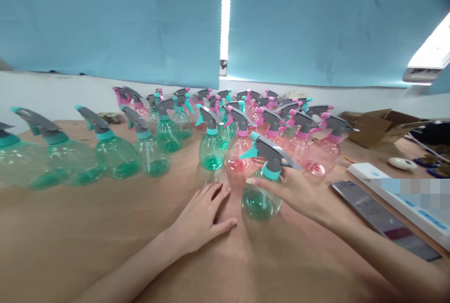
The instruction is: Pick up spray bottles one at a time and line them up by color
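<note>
My right hand [293, 190] is wrapped round the upper body of a clear green spray bottle [260, 202] with a grey and teal trigger head. This bottle stands upright on the brown table [197, 270], and its far side is covered by my fingers. Left of it, my left hand [204, 214] lies flat on the tabletop with fingers spread and nothing in it. Just beyond that hand stands another green spray bottle [212, 153]. A pink spray bottle [239, 150] is beside it, partly behind the held one.
Several green bottles [153, 153] line the left side; several pink bottles [321, 155] stand at centre right, with more behind. Right of my forearm lie a phone [383, 218], a white power strip [369, 171], a white mouse [402, 163] and an opened cardboard box [378, 127].
</note>
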Available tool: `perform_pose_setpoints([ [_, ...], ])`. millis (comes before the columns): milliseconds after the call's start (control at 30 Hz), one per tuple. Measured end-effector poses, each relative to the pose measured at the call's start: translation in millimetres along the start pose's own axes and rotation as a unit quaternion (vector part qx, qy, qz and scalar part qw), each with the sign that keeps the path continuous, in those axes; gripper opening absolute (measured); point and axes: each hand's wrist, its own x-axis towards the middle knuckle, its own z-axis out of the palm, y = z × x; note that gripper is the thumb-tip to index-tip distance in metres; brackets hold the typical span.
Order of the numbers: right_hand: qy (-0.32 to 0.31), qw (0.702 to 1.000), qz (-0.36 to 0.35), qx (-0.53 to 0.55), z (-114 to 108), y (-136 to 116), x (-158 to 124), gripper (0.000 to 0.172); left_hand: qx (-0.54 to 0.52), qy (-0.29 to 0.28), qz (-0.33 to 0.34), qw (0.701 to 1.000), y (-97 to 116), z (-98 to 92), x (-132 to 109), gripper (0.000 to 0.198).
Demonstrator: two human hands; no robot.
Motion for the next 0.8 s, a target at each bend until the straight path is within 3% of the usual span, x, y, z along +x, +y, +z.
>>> perform_pose_setpoints([
  [200,-0.001,1.0,0.012,-0.026,-8,20,-30,0.052,-0.01,0.013,0.007,1.0,1,0.5,-1,0.06],
  [467,0.001,0.996,0.011,-0.085,2,4,-26,0.053,-0.007,0.021,0.018,1.0,-3,2.4,-9,0.057],
  [633,-0.005,0.991,-0.099,-0.094,29,-19,-6,0.047,-0.002,0.042,-0.003,0.999,-17,-4.7,-40,0.051],
  [800,-0.009,0.985,-0.118,-0.128,71,-45,26,0.056,0.022,0.064,-0.046,0.997,-39,-14.0,-74,0.048],
])
